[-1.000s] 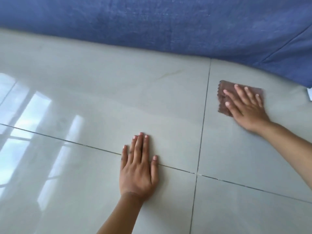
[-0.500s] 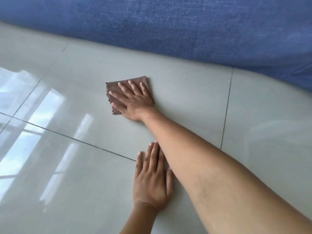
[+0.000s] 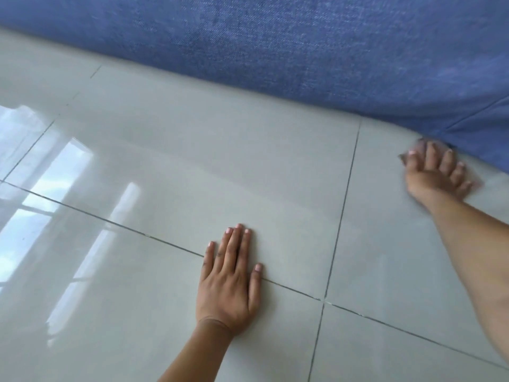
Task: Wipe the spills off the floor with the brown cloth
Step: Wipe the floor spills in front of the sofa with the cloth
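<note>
My right hand (image 3: 438,175) lies flat with spread fingers on the brown cloth (image 3: 418,146), pressing it to the glossy grey tiled floor (image 3: 220,161) at the far right, just below the blue fabric edge. The hand is motion-blurred and covers most of the cloth; only brown slivers show beyond the fingertips and at the right side. My left hand (image 3: 231,279) rests flat on the floor at lower centre, fingers straight, across a grout line. No spill is plainly visible on the tiles.
A large blue fabric-covered piece of furniture (image 3: 303,51) runs along the whole top of the view, touching the floor. Dark grout lines (image 3: 341,216) cross near the lower right. Bright window reflections (image 3: 63,172) lie on the left tiles.
My right hand has swept the cloth from the left-centre of the floor back to the far right, up against the blue fabric. My left hand has stayed planted on the floor.
</note>
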Demonstrator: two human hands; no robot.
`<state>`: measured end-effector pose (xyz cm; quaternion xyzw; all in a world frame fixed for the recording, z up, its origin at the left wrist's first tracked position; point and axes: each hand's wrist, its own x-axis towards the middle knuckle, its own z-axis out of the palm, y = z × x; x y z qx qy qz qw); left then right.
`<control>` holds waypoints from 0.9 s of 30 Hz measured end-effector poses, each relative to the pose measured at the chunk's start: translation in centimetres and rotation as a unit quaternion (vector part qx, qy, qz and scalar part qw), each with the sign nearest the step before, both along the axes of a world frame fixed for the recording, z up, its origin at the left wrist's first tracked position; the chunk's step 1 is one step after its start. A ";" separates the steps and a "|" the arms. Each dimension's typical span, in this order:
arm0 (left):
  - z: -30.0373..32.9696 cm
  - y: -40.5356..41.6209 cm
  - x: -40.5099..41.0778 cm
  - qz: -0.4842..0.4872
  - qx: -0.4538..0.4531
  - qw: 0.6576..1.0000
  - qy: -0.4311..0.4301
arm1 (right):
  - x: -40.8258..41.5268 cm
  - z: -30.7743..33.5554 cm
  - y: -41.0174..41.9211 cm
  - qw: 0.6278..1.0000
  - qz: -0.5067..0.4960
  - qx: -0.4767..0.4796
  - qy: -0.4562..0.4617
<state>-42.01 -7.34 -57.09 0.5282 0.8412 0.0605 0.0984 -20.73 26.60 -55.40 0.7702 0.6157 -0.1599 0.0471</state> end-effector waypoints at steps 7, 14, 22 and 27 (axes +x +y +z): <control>-0.1 0.2 0.1 0.009 0.004 1.000 0.008 | 1.9 -0.5 -3.2 0.981 -0.189 0.032 0.026; 0.5 0.0 0.6 0.008 -0.022 1.000 -0.009 | -9.2 -0.7 -15.4 0.972 0.228 0.044 0.037; 0.5 0.0 0.5 0.004 -0.024 0.999 -0.029 | 6.4 -0.6 -37.2 0.815 0.577 0.021 0.051; 0.4 -0.1 0.6 0.005 -0.022 0.999 -0.030 | 18.5 -0.5 -31.5 0.895 0.446 0.006 -0.028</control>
